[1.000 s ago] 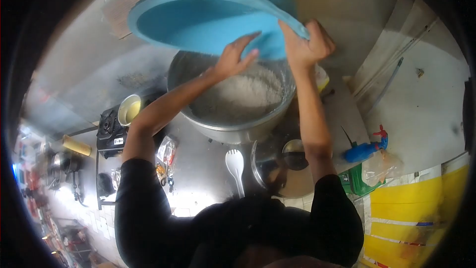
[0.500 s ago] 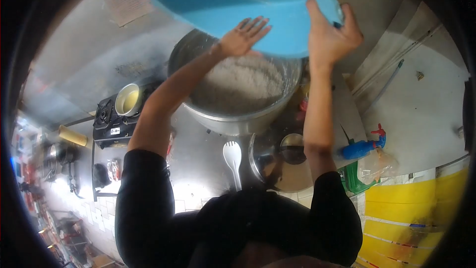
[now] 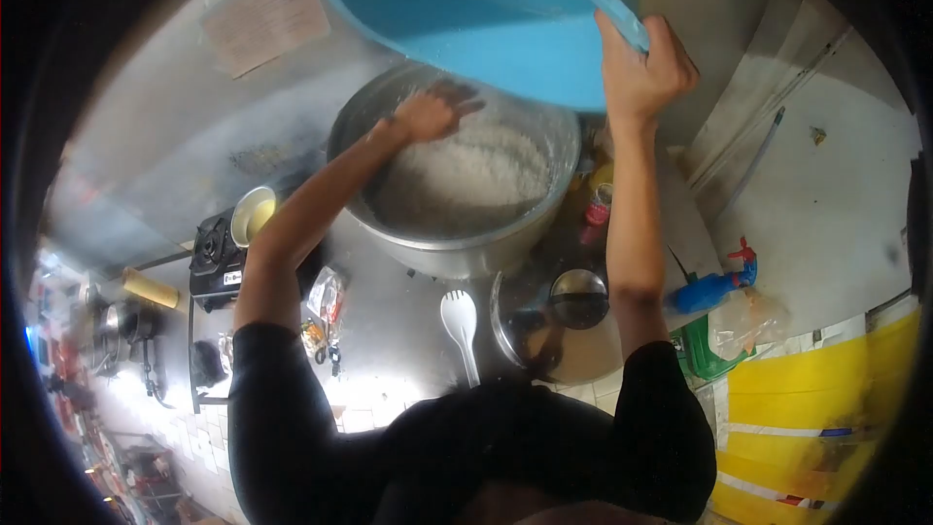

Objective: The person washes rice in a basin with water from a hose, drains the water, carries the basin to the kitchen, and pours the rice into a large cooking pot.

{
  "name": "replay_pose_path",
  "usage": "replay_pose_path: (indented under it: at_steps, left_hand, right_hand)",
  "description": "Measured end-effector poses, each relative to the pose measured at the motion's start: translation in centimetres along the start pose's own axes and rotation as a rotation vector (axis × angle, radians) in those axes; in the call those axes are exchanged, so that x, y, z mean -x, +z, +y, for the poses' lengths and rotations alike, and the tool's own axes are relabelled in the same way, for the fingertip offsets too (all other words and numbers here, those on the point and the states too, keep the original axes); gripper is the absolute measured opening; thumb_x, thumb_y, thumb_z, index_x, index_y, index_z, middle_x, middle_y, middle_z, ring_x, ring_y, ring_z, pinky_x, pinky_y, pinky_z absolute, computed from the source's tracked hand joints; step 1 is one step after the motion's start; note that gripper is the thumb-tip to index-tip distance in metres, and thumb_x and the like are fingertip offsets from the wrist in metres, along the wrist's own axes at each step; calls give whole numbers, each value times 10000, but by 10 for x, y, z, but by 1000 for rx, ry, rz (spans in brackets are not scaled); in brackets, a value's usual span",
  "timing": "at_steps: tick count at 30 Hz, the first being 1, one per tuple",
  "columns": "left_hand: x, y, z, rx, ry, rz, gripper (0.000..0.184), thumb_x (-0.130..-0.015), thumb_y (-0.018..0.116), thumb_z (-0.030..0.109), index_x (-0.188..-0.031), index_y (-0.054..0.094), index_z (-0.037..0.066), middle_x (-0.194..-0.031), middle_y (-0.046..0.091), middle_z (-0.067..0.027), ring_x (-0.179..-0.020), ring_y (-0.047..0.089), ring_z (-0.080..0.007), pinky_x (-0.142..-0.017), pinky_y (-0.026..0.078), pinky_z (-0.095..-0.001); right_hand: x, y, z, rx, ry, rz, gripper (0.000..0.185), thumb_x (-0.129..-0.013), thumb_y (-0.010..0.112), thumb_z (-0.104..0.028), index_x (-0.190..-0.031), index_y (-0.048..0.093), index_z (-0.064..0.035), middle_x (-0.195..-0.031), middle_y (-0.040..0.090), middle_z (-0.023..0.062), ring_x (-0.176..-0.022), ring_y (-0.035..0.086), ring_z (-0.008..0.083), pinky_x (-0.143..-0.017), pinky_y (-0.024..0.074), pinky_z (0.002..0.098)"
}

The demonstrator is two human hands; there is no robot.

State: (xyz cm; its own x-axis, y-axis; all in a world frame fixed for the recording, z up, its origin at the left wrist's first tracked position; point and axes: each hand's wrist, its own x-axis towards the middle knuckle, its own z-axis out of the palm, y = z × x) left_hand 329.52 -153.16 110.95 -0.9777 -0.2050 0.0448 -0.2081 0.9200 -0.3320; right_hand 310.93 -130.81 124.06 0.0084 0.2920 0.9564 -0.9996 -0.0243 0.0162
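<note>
My right hand [image 3: 649, 73] grips the rim of a big light-blue basin [image 3: 486, 34], which is tilted on its side above the far edge of a large metal pot [image 3: 442, 253]. Over the pot's left part is my left hand [image 3: 434, 114], slightly blurred, its fingers apart and holding nothing. Inside the pot lies a heap of white, crumbly or powdery stuff [image 3: 486, 170]. A white slotted spoon [image 3: 460, 323] rests on the metal table in front of the pot.
A pale pan [image 3: 255, 214] sits on a black stove [image 3: 211, 248] at left. Small plastic packets [image 3: 326, 297] lie near my left arm. At right are a round metal lid [image 3: 580, 299], a red-capped bottle [image 3: 595, 214], a blue spray bottle [image 3: 705, 292] and a green container [image 3: 702, 350].
The basin first rose, then came lower and slightly right, still in my right hand. My left hand has moved off the basin's edge, down and left over the pot.
</note>
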Motion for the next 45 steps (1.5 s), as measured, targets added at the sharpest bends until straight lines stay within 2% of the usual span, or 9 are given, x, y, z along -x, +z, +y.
replay_pose_path:
  at_steps: [7,10,15,21,27,30,32,36,45]
  left_hand:
    - [-105,-48,-9,-923,248,593,658,-953,469,243,-1537,177,172,-1602,195,-33,-1465,214,-195,-1213,194,-416]
    - [-187,26,-84,-173,232,493,476,-995,414,304,-1442,394,141,-1504,387,-77,-1373,379,-219,-1174,287,-402]
    - [-118,-29,-60,-1574,-55,665,558,-976,396,146,-1513,261,207,-1573,246,59,-1428,266,-141,-1200,262,-315]
    - [-77,-56,-73,55,150,399,518,-962,363,124,-1473,373,202,-1530,354,41,-1390,351,-158,-1209,229,-330]
    - [-47,-6,-135,-770,102,1108,522,-937,432,160,-1459,408,165,-1480,449,-27,-1363,406,-181,-1176,243,-381]
    - [-22,-5,-127,-506,17,785,500,-962,437,236,-1452,415,144,-1505,411,-61,-1354,416,-224,-1144,286,-403]
    - [-11,-11,-95,25,-392,-107,502,-984,411,308,-1441,415,99,-1494,414,-102,-1328,440,-293,-1124,325,-423]
    - [36,4,-15,777,-30,115,478,-999,404,364,-1403,480,120,-1374,535,-159,-1256,514,-333,-1120,343,-436]
    - [55,-15,-30,-401,-456,389,745,-970,333,605,-1487,339,68,-1530,339,-163,-1413,306,-346,-1148,226,-512]
  right_hand:
    - [-19,-5,-35,-89,-14,-87,345,-618,869,-140,-642,538,-44,-560,489,90,-471,425,261,-464,385,309]
    - [-28,-11,-46,-139,25,-138,335,-606,874,-142,-677,563,-37,-584,501,104,-485,443,272,-472,398,316]
    - [-26,-19,-52,-189,-14,-310,301,-588,848,-129,-709,577,-76,-656,596,89,-573,588,280,-506,448,337]
    - [-32,-27,-51,-169,19,-226,331,-574,860,-127,-682,552,-74,-619,541,80,-527,523,263,-479,411,330]
    - [-28,-27,-54,-152,-100,-160,359,-570,882,-150,-651,538,-87,-578,503,69,-479,468,251,-449,378,330]
    - [-25,-18,-46,-134,-131,5,416,-603,873,-80,-571,459,-67,-520,444,64,-452,339,210,-433,339,258]
    - [-26,-18,-40,-113,-121,10,410,-604,873,-81,-571,464,-68,-526,461,64,-449,360,208,-435,348,258]
    - [-14,-15,-40,-107,-119,-36,373,-584,880,-122,-607,508,-88,-558,501,60,-471,443,227,-445,378,295]
    - [-36,-6,-47,-171,-53,-18,354,-613,877,-120,-621,530,-54,-529,439,72,-454,361,222,-439,349,278]
